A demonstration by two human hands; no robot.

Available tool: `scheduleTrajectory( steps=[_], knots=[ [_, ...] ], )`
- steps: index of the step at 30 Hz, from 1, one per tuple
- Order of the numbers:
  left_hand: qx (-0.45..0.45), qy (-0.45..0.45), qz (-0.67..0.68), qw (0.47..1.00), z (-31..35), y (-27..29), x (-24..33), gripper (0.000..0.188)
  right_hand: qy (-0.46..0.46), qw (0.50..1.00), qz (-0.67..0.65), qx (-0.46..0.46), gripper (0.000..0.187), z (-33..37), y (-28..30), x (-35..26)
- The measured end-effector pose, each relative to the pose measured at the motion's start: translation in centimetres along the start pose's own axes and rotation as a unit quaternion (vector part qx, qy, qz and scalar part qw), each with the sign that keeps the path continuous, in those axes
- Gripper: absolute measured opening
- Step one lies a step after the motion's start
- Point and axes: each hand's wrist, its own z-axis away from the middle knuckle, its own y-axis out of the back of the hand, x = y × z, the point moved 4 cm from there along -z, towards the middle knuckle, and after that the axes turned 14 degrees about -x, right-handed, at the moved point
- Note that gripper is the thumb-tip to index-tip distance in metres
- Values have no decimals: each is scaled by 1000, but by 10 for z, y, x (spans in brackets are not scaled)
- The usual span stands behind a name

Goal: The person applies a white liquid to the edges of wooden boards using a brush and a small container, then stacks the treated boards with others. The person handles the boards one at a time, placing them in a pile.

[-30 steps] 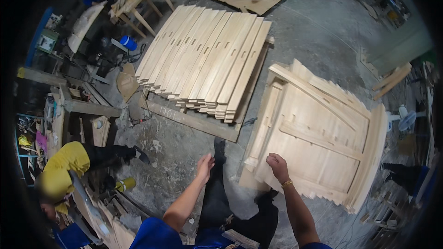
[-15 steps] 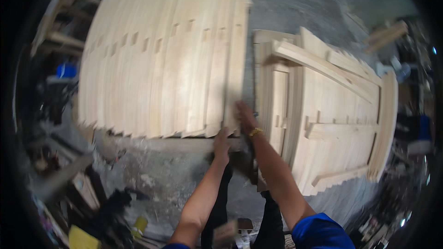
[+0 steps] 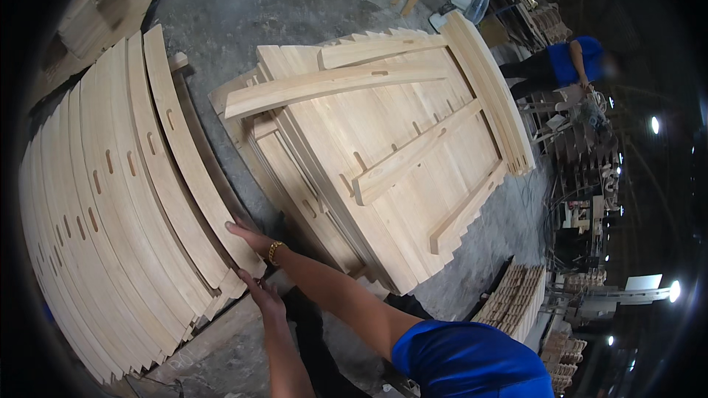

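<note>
A long, slightly curved wooden slat (image 3: 193, 149) with a slot in it lies at the right edge of a stack of similar pale slats (image 3: 81, 221). A narrow dark gap runs between it and its neighbour. My left hand (image 3: 263, 296) is closed at the slat's near end, with its fingertips against the wood. My right hand (image 3: 251, 241), with a gold bracelet (image 3: 274, 252) on the wrist, grips the slat's right edge a little farther up. The undersides of the fingers are hidden.
Right of my hands stands a second wooden stack (image 3: 398, 169), with a loose curved slat (image 3: 332, 88) and shorter pieces (image 3: 413, 151) lying across it. A co-worker (image 3: 564, 63) in blue stands far right, near a fan (image 3: 472, 6). More slats (image 3: 512, 298) are piled lower right.
My view has swung to the right, bringing the co-worker and the lit hall into sight. My hands remain at the near end of the outermost slat.
</note>
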Motion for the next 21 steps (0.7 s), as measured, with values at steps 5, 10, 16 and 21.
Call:
scheduleTrajectory(
  steps=[5, 10, 16, 21],
  knots=[
    [-40, 20, -154, 987, 0, -18, 9, 91, 42, 999, 7, -7, 91, -7, 41, 23],
    [-56, -6, -183, 982, -20, -2, 21, 79, 54, 995, -71, -31, 77, -34, 25, -5],
    [-120, -30, -232, 965, 0, -8, 22, 73, 113, 993, -28, 34, 59, -19, 24, 34],
    [-111, 51, -244, 962, 40, -1, -17, 69, -7, 976, -219, -3, 69, 34, 11, 82]
  ],
)
